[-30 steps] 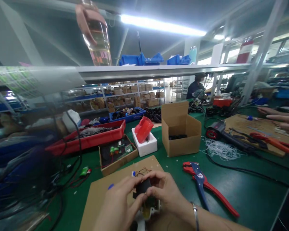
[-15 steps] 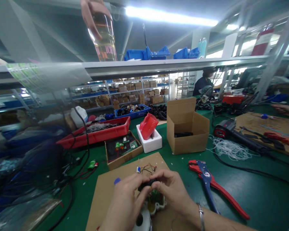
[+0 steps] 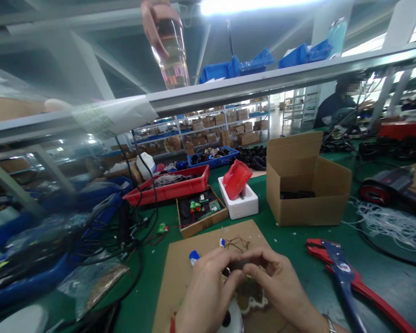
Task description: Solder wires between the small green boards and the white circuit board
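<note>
My left hand (image 3: 211,284) and my right hand (image 3: 280,277) meet over a cardboard sheet, thumbs and fingers closed around a small black part (image 3: 236,265). Fingers cover most of that part, so its kind does not show. Just below them lies an opened device with a scalloped white housing (image 3: 256,303) and a round white piece (image 3: 235,317) with a dark hole. Thin wires (image 3: 239,243) and a small white-and-blue connector (image 3: 222,242) stick out beyond my fingertips. A blue cylindrical piece (image 3: 194,256) rests beside my left hand.
Red-and-blue wire strippers (image 3: 343,268) lie to the right. Behind stand an open cardboard box (image 3: 308,208), a white foam box (image 3: 242,208) holding a red roll, a shallow carton (image 3: 204,224) of circuit boards and a red tray (image 3: 169,188). Cables (image 3: 156,203) hang at left.
The view has swung left, so the bench things appear farther right. Both hands stay together over the device; the black part is now more hidden behind the fingers.
</note>
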A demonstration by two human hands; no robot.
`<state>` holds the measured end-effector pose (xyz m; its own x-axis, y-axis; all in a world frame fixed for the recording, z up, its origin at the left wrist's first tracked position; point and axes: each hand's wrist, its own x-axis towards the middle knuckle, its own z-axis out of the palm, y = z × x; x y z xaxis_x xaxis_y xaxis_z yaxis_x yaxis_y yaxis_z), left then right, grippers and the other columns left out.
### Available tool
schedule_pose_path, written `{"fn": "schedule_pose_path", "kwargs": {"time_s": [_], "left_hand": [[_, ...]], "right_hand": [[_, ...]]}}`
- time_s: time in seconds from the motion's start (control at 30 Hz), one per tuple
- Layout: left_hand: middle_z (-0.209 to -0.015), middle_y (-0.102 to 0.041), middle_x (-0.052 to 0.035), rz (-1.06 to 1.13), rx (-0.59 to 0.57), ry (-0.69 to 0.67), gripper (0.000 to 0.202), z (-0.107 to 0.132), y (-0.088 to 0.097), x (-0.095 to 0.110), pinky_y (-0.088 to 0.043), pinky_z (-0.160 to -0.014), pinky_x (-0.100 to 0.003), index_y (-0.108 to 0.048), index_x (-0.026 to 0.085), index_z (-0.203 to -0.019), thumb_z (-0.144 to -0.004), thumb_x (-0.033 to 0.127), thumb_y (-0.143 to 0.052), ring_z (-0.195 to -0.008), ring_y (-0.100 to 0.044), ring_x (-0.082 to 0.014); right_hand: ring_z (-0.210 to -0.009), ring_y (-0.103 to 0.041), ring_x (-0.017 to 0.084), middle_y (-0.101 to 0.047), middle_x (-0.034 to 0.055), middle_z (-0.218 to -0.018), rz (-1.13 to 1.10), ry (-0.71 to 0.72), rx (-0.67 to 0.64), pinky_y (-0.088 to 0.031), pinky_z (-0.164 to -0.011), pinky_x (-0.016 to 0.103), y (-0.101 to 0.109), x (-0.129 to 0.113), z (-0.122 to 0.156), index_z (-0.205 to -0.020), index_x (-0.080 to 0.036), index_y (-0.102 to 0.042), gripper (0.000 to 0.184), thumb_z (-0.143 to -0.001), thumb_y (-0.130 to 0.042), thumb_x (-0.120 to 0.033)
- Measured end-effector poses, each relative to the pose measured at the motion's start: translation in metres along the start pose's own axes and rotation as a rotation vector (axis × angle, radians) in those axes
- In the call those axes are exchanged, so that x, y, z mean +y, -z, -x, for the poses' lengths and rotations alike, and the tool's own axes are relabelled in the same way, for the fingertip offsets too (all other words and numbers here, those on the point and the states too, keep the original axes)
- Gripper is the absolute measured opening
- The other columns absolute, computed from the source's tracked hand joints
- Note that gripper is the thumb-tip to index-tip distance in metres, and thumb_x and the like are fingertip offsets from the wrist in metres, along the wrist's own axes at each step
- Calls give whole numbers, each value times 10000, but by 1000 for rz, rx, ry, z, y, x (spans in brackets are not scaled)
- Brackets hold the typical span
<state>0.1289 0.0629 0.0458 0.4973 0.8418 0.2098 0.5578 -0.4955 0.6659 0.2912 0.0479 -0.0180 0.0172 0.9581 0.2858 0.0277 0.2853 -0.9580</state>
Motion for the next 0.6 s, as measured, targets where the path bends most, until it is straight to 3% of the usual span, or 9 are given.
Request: {"fn": "schedule_pose_path", "kwargs": {"time_s": [0.17,0.27,0.33,0.4,0.47,0.53,0.6], "left_hand": [[-818,-650,5,-66,-26,6,89,2,-2,-5,-415,-703,-270,-641,222,-827,-846,173,-568,-796,-597,-159],[-981,-672,6,-51,-72,20,191,-3,17,-6,-439,-807,-287,-650,268,-975,-793,210,-649,-933,-602,-179],[-1100,-657,0,-36,-6,22,262,-18,36,-4,-440,-882,-305,-616,285,-1082,-821,296,-630,-1025,-586,-186],[-1057,-665,-19,-69,95,19,229,-47,50,-1,-464,-851,-305,-609,250,-1066,-897,371,-513,-971,-604,-175],[-1013,-668,-28,-155,98,-12,230,-90,50,1,-465,-852,-314,-616,223,-1011,-938,344,-435,-930,-609,-163],[-982,-667,-27,-203,13,-19,204,-142,35,-1,-464,-890,-372,-629,197,-967,-933,314,-465,-929,-610,-171],[-1032,-646,-53,-252,-86,29,218,-194,8,-6,-493,-871,-422,-622,159,-984,-897,344,-547,-953,-613,-194]], "right_hand": [[-764,-632,161,-676,22,-793,59,17,2,-473,-701,235,-1,2,3,-832,-193,-693,153,-842,-650,-340],[-790,-642,176,-680,34,-822,45,3,31,-483,-704,243,-2,5,2,-857,-191,-688,167,-844,-642,-351],[-782,-647,185,-680,44,-820,12,-18,64,-493,-685,248,-2,9,-1,-854,-182,-682,190,-837,-641,-366],[-765,-650,189,-676,50,-807,18,-14,72,-502,-664,248,0,14,-5,-840,-179,-678,197,-837,-632,-370],[-752,-649,187,-672,46,-800,101,59,67,-506,-653,247,2,19,-8,-848,-194,-678,164,-834,-637,-353],[-758,-647,185,-672,45,-823,203,219,24,-513,-656,254,6,21,-8,-896,-226,-678,123,-835,-653,-330],[-808,-642,188,-671,53,-922,255,376,-46,-532,-684,284,9,18,-5,-991,-245,-659,154,-862,-636,-327]]}}
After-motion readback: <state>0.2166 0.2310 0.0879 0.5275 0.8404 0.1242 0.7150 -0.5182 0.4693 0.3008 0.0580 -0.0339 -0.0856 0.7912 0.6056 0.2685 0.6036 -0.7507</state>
